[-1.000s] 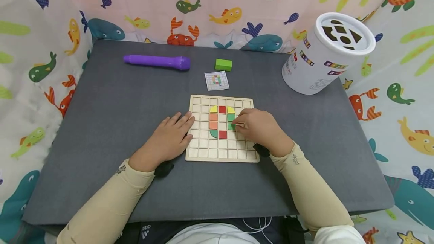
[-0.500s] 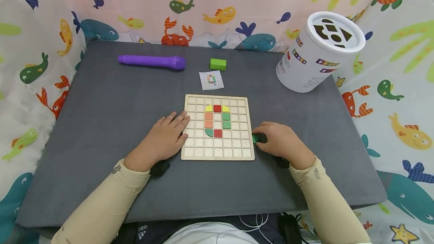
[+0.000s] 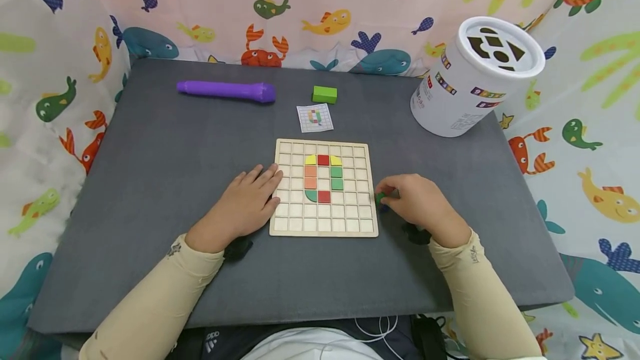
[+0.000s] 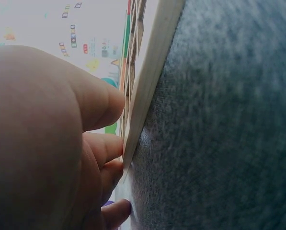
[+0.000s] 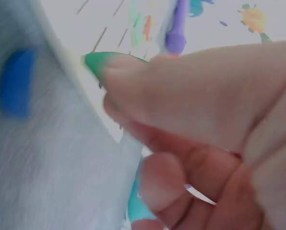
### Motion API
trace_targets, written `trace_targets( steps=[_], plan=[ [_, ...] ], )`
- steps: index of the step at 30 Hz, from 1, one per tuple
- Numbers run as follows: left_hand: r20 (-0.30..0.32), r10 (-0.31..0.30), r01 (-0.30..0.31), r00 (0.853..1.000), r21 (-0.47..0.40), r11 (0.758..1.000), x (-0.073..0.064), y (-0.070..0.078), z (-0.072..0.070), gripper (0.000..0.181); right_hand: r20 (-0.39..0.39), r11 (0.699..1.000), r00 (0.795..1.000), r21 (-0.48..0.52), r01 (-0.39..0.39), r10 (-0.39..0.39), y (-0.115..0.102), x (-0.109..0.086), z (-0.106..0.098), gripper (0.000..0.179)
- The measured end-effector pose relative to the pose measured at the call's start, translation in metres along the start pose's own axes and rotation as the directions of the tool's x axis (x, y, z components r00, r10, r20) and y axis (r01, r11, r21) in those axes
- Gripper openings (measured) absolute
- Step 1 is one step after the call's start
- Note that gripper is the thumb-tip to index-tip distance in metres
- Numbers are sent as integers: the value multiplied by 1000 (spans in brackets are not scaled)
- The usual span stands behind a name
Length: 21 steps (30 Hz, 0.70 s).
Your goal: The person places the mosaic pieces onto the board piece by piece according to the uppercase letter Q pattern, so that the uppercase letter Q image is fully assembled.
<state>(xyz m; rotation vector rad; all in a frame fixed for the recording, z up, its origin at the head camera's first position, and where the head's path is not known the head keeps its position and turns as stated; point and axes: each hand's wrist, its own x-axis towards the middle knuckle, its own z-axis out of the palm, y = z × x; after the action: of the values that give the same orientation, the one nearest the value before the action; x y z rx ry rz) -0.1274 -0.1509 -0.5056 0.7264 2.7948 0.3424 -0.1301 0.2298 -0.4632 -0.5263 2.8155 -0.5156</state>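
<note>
The pale wooden grid board [image 3: 299,225] lies on the grey table. Set in its cells is a ring of tiles: a red square [image 3: 323,160] between two yellow pieces, orange squares [image 3: 310,176] on the left, green squares [image 3: 336,178] on the right, and a green quarter-round [image 3: 311,196] beside another red square. My left hand [image 3: 248,200] rests with extended fingers at the board's left edge. Just off the right edge, my right hand [image 3: 419,203] pinches a green tile with a curved edge [image 5: 96,62] between thumb and finger. A blue piece [image 5: 18,84] lies on the table below that hand.
Behind the board lies a small printed pattern card [image 3: 315,118], with a light green block [image 3: 325,95] past it. A purple microphone-shaped stick [image 3: 226,91] is at the back left. A white tub [image 3: 465,88] with shape holes in its lid stands tilted in view at the back right.
My right hand has left the green squares on the board and moved right, off its edge, where it now holds a green tile. My left hand has stayed at the left edge.
</note>
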Motion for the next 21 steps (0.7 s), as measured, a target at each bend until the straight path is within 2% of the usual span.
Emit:
trace_targets(
  steps=[4,8,10,14,17,21],
  plan=[
    [-7,0,0,1000,3,1000,0,0,-1,61,-27,997,997,33,74,-73,-15,13,4,24],
    [-6,-3,3,1000,-4,1000,0,-1,-1,61,-53,984,983,19,179,-178,-31,28,16,14],
    [-8,-4,4,1000,-2,1000,0,0,-1,61,-82,966,963,12,258,-256,-35,33,21,11],
    [-10,-5,5,1000,6,1000,0,1,-2,62,-121,910,903,-24,413,-413,-39,41,31,13],
    [-6,-4,4,1000,7,1000,-1,2,-2,62,-129,897,888,-57,437,-441,-40,43,35,15],
    [-5,-2,2,1000,13,1000,-1,0,-1,62,-120,901,894,-113,419,-431,-41,42,35,19]
  ],
)
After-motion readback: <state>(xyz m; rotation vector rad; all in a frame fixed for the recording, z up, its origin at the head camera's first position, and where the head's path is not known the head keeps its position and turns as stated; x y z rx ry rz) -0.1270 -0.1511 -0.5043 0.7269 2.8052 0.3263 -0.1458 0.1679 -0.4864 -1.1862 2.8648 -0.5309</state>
